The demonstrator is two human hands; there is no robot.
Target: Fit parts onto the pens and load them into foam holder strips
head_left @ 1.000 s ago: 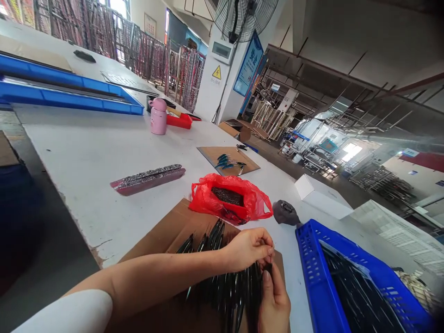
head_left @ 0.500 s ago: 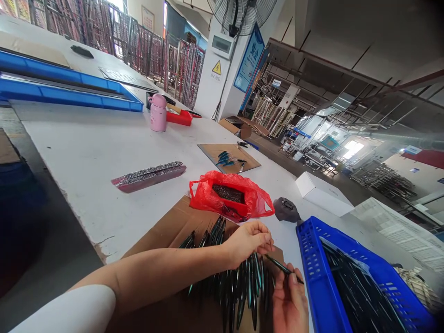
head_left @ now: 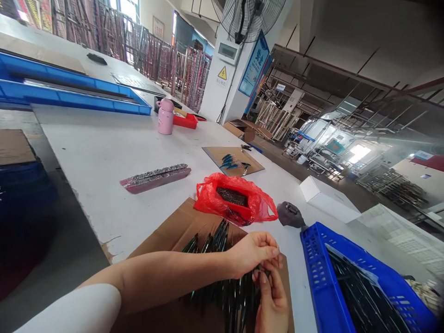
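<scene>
My left hand (head_left: 255,253) reaches in over a pile of slender, dark glossy pointed pieces (head_left: 222,238) lying on brown cardboard (head_left: 173,224). Its thumb and fingers are pinched together; whatever they grip is too small to make out. Just below, my right hand (head_left: 274,300) is closed, its fingertips meeting those of the left. A slender dark glossy piece is between the right fingers, mostly hidden by them. Thin wire-like tips stick out from the pile's far end. Behind the hands is a red plastic bag (head_left: 208,203) with a dark bundle (head_left: 232,196) inside.
A blue crate (head_left: 317,273) of long dark pieces stands at right, near a dark grey lump (head_left: 290,215) and a white box (head_left: 328,199). Farther back are a board with blue pieces (head_left: 251,162), a pink bottle (head_left: 165,118), a silvery-pink packet (head_left: 156,179) and a blue tray (head_left: 104,104).
My right hand has moved left and up to meet my left hand. The slender piece, earlier plainly visible in it, is now mostly covered. The view has shifted slightly.
</scene>
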